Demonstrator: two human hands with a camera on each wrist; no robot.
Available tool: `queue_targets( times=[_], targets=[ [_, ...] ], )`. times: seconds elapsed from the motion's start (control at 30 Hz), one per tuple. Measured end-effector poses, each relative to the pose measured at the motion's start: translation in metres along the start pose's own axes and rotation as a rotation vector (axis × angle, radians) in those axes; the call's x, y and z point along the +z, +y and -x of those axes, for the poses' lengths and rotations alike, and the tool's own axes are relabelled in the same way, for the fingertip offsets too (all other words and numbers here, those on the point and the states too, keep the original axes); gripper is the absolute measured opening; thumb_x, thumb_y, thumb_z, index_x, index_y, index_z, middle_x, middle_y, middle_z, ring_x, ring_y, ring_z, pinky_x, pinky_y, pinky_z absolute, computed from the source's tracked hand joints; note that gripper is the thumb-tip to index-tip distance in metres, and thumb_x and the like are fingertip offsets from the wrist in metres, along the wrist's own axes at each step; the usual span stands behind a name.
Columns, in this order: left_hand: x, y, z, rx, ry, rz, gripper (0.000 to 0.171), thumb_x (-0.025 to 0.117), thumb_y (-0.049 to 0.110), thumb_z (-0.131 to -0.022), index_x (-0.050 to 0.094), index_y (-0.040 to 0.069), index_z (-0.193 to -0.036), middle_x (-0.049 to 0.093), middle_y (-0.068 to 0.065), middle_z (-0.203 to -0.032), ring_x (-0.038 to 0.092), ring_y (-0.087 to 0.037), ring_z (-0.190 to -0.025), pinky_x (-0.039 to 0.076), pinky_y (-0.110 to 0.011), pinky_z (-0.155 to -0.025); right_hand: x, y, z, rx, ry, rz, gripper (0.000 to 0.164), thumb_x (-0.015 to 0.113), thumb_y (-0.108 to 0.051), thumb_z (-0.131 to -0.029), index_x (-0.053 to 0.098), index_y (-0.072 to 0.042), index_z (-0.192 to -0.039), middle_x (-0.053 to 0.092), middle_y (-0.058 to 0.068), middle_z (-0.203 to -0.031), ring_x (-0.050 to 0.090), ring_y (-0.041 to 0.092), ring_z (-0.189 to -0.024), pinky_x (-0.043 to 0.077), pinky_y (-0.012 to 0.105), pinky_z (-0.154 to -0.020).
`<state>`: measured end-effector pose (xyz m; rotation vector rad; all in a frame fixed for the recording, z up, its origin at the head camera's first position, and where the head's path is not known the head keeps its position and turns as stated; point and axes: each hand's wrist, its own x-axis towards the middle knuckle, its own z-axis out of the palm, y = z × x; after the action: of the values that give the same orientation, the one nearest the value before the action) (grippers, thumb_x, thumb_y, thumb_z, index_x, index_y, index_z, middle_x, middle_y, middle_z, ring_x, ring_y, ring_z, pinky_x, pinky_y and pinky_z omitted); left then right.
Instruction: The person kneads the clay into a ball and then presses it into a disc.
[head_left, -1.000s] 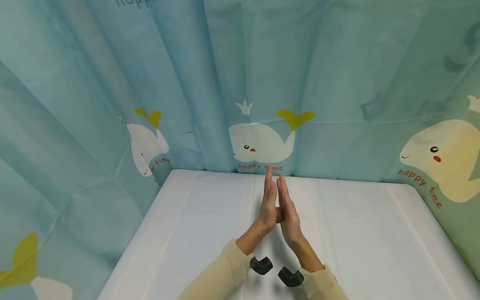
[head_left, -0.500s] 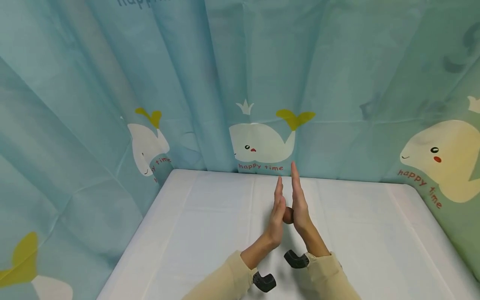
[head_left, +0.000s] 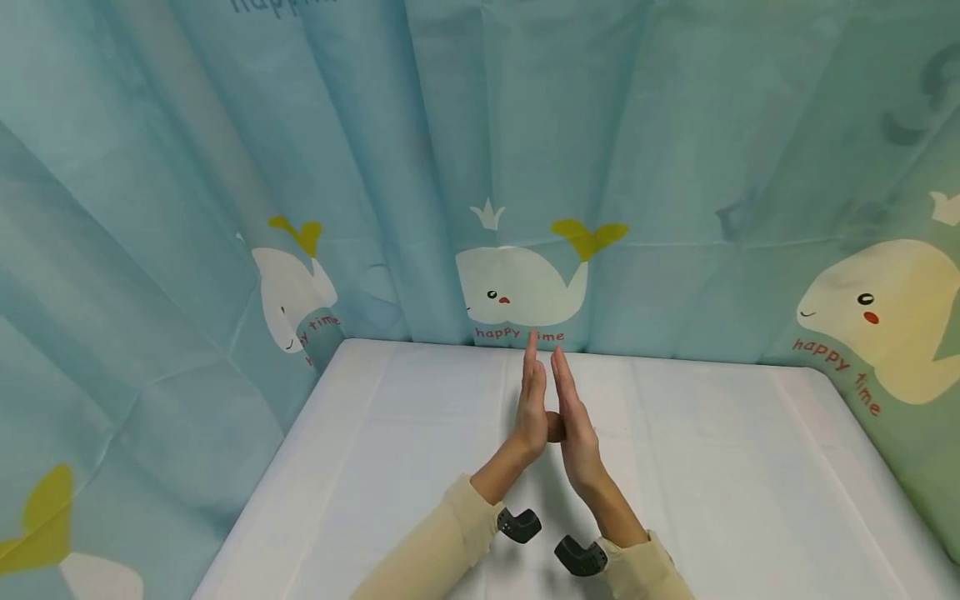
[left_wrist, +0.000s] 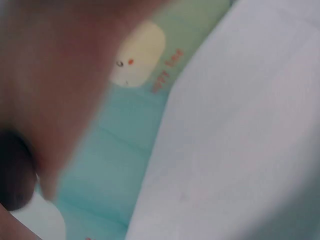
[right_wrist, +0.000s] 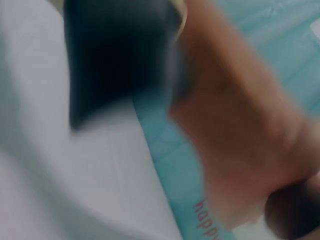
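Sandwiching the ball between your palms — left hand and right hand straight-fingered, neither curled round it — you have it wrist-side of centre, neither hand nearer.

Brown ball hemmed in
Left fingers and right fingers crowd it; bench passable farther aside; curtain blocks behind it.

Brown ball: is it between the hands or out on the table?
Between them: the head view shows the brown ball sandwiched by the left hand and right hand.
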<state>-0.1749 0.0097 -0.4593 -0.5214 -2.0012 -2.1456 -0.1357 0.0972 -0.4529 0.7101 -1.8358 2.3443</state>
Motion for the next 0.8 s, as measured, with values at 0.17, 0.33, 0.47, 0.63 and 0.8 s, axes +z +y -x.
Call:
queue_targets(
  times=[0.17,0.33,0.47,0.63,0.8],
  targets=[
    [0.003,-0.004,0.006,0.001,-0.049,0.001,0.059,0.016,0.04,-0.112,0.006,0.023,-0.167,0.005,0.004,-0.173,0.004,-0.018,-0.157,0.006,-0.054,-0.124,-0.002,-0.005,-0.005,-0.024,0.005,0.079,0.054,0.011,-0.031,-0.113,0.007,-0.024,-0.167,0.003,-0.006,-0.173,-0.004,0.016,-0.157,-0.005,0.054,-0.121],
    [0.012,0.0,0.02,0.039,-0.115,0.032,0.058,0.018,0.037,-0.112,0.003,0.025,-0.167,0.002,0.003,-0.173,0.02,-0.017,-0.151,0.013,-0.046,-0.124,-0.015,-0.002,-0.014,-0.032,0.039,0.118,0.055,0.012,-0.033,-0.113,0.007,-0.024,-0.167,0.007,-0.006,-0.172,-0.002,0.015,-0.158,-0.006,0.055,-0.121],
    [0.014,0.009,0.023,0.066,-0.086,0.033,0.059,0.019,0.035,-0.112,0.005,0.022,-0.167,0.004,0.006,-0.172,0.021,-0.015,-0.151,0.013,-0.042,-0.124,-0.021,0.007,-0.016,0.001,0.028,0.119,0.055,0.01,-0.034,-0.113,0.005,-0.026,-0.167,0.003,-0.008,-0.172,-0.002,0.016,-0.158,-0.003,0.051,-0.122],
    [0.011,0.017,0.016,0.095,-0.085,0.032,0.062,0.02,0.038,-0.111,0.005,0.017,-0.167,0.004,-0.001,-0.173,0.002,-0.014,-0.157,0.004,-0.048,-0.125,-0.015,0.018,-0.008,0.027,0.029,0.008,0.055,0.007,-0.035,-0.113,0.001,-0.022,-0.167,-0.004,-0.003,-0.173,-0.006,0.021,-0.158,0.011,0.026,-0.12],
    [0.004,0.012,0.005,0.092,-0.059,-0.018,0.063,0.021,0.042,-0.111,0.007,0.016,-0.167,0.005,-0.002,-0.173,0.005,-0.019,-0.158,0.006,-0.053,-0.124,-0.002,0.013,0.001,0.004,0.035,-0.027,0.058,0.01,-0.038,-0.113,-0.001,-0.02,-0.167,-0.005,-0.002,-0.173,-0.009,0.02,-0.157,0.006,0.025,-0.121]
  ],
)
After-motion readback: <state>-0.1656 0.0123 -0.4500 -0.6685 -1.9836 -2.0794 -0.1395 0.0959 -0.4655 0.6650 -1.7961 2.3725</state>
